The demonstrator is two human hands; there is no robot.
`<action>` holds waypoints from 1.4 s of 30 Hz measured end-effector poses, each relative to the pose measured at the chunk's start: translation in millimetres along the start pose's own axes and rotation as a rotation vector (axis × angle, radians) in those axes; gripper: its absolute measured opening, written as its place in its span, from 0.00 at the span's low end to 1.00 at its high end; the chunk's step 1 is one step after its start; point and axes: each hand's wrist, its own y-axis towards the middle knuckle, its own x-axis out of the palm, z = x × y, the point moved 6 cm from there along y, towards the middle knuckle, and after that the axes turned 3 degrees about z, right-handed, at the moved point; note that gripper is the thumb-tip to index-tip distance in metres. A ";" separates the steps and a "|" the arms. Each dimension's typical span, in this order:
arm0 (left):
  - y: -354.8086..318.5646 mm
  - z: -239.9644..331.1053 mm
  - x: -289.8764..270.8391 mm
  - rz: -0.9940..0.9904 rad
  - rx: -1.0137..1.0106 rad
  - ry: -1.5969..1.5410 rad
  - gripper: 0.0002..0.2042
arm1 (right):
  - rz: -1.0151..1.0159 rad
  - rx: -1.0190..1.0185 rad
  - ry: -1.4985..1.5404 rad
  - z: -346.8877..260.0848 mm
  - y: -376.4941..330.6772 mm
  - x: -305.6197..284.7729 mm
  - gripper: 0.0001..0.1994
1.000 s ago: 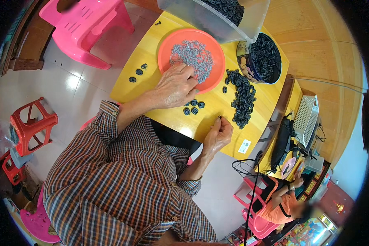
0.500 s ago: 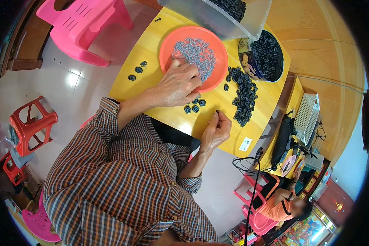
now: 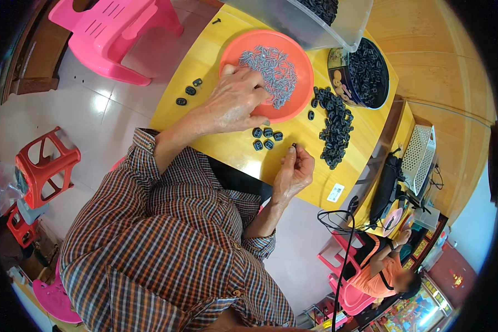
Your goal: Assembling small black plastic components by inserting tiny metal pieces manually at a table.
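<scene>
Bowl [image 3: 305, 72], round orange plastic, slim grey pieces [image 3: 276, 69], left hand [image 3: 239, 100] whose grip I cannot tell, right hand [image 3: 294, 170] pinching black piece [image 3: 294, 145]

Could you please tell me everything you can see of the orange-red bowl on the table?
The round, shallow orange-red bowl looks like smooth plastic, with a plain rim. It sits upright on the yellow table, holding many small, slender grey pieces. The left hand reaches over its near left side, hiding part of the rim; whether it touches the bowl I cannot tell. A translucent bin is close by its far right side.
</scene>
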 end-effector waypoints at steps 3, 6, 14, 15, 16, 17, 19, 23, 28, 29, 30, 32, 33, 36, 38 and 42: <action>0.6 0.3 0.1 -0.026 -0.001 0.035 0.18 | 0.002 -0.021 0.018 0.8 -0.8 2.4 0.05; -0.1 1.1 5.3 -0.044 0.020 0.062 0.19 | -0.013 -0.025 -0.007 -0.6 -1.4 2.9 0.07; -1.7 9.0 11.0 -0.085 0.039 0.148 0.21 | -0.008 -0.045 -0.052 -1.3 -0.7 2.5 0.07; -1.7 9.9 11.1 -0.087 0.040 0.148 0.21 | -0.007 -0.043 -0.051 -1.8 -0.6 2.2 0.07; -2.0 10.6 12.1 -0.098 0.044 0.140 0.21 | -0.009 -0.046 -0.061 -2.7 -0.4 2.5 0.07; -2.4 11.2 13.1 -0.108 0.049 0.133 0.20 | -0.012 -0.048 -0.072 -3.3 -0.3 2.8 0.07; -3.0 11.5 15.3 -0.113 0.045 0.124 0.20 | -0.009 -0.056 -0.064 -3.7 -0.1 3.2 0.07; -4.4 9.0 21.1 -0.118 0.020 0.103 0.19 | -0.009 -0.049 -0.048 -2.5 -0.1 3.4 0.07; -4.8 6.3 22.8 -0.109 0.014 0.074 0.16 | -0.008 -0.059 -0.040 -0.5 -0.5 4.1 0.07; -4.8 6.3 22.3 -0.098 0.017 0.067 0.15 | -0.010 -0.057 -0.039 -0.3 -0.5 4.4 0.07; -4.8 6.4 22.2 -0.099 0.017 0.067 0.15 | -0.010 -0.057 -0.038 2.1 -0.2 4.4 0.07; -4.6 7.3 22.9 -0.093 0.014 0.026 0.14 | -0.001 -0.110 -0.084 4.6 0.5 3.2 0.07; -4.5 7.6 23.0 -0.093 0.015 0.025 0.14 | 0.000 -0.110 -0.084 5.9 0.4 2.7 0.07; -3.6 6.4 23.0 -0.105 -0.003 0.016 0.14 | 0.000 -0.120 -0.076 5.5 0.9 3.6 0.07; -3.1 5.5 23.6 -0.114 -0.020 0.038 0.14 | 0.002 -0.132 -0.093 5.5 0.8 3.3 0.07; -3.0 6.3 22.8 -0.112 -0.016 0.057 0.14 | 0.004 -0.126 -0.088 5.4 0.2 3.7 0.07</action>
